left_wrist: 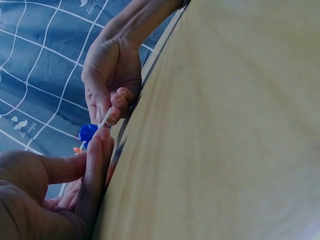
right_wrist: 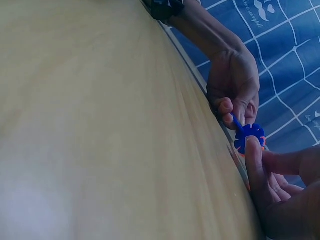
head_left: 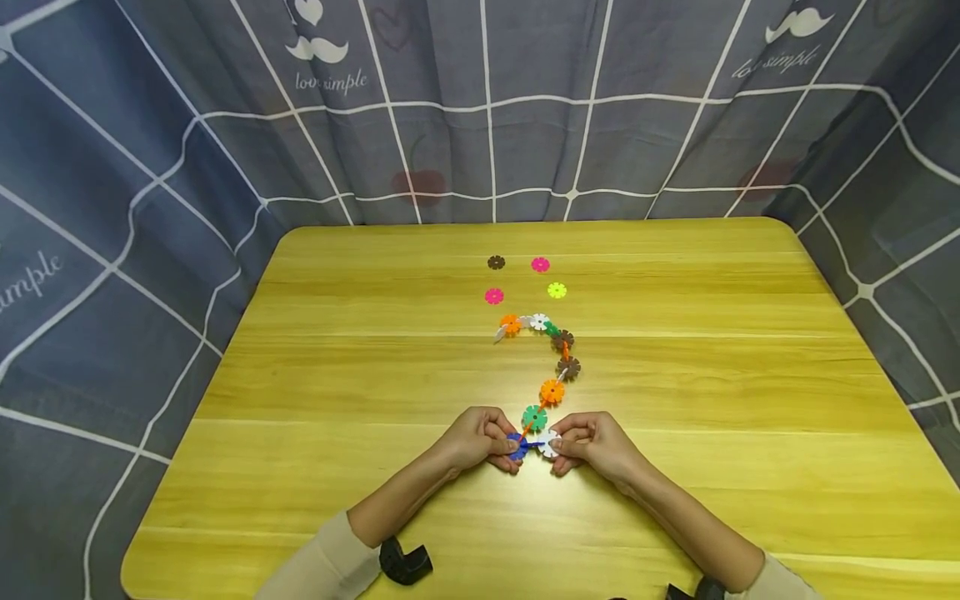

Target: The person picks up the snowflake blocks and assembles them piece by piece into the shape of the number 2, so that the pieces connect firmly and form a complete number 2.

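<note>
A curved chain of notched plastic snowflake discs lies on the table, with an orange disc (head_left: 552, 391) and a green disc (head_left: 535, 417) close to the hands. At its near end my left hand (head_left: 472, 442) pinches a blue disc (head_left: 516, 447) between thumb and fingers. Opposite it, my right hand (head_left: 596, 446) pinches a white disc (head_left: 548, 444). Another blue disc (right_wrist: 250, 138), edge-on in the head view, spans the short space between those two. Fingertips cover part of the held discs in both wrist views.
Beyond the chain lie several loose discs: a brown disc (head_left: 496, 262), a pink disc (head_left: 540, 264), a second pink disc (head_left: 494, 296) and a yellow disc (head_left: 557, 290). A grid-patterned curtain (head_left: 525, 150) hangs round the wooden table (head_left: 360, 358) at the back and sides.
</note>
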Action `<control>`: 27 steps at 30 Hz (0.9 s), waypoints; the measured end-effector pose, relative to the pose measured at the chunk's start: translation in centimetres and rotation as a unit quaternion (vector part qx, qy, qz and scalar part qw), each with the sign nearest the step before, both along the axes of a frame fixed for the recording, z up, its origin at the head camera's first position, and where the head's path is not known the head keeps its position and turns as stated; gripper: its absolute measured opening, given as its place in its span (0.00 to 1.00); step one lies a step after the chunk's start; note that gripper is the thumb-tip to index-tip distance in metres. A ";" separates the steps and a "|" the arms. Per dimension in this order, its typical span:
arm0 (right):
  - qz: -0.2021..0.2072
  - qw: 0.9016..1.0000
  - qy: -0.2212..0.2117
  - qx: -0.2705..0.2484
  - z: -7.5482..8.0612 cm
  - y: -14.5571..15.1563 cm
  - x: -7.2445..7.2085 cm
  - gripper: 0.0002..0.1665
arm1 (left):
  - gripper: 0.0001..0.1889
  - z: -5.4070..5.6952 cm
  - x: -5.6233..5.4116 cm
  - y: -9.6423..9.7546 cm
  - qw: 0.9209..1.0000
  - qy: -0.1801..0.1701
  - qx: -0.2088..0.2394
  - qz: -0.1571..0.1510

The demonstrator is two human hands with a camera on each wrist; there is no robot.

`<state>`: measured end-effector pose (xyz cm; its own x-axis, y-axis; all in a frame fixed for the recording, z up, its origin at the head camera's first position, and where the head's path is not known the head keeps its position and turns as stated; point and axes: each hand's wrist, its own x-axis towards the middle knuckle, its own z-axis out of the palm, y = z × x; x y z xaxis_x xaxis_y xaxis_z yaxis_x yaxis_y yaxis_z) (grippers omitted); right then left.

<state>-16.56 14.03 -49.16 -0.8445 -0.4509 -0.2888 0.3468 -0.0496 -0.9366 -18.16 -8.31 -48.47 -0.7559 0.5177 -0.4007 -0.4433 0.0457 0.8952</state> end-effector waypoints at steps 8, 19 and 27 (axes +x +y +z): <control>0.001 1.000 0.005 0.000 0.0 -0.2 0.0 0.14 | 0.05 0.0 0.1 -0.1 1.000 0.005 -0.008 0.003; -0.033 0.999 -0.006 -0.003 -0.2 -0.3 -0.2 0.16 | 0.07 -0.1 -0.5 -0.3 1.000 0.000 -0.006 -0.007; -0.045 0.999 -0.015 -0.006 -0.4 -0.2 -0.5 0.18 | 0.17 -0.1 -0.9 -0.7 0.907 0.374 -0.192 -0.007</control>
<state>-17.04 13.80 -49.51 -0.8734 -0.3760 -0.3094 0.3676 -0.0925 -0.9254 -19.02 -8.97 -48.59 -0.8849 0.4605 0.0694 0.2853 0.4182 0.8624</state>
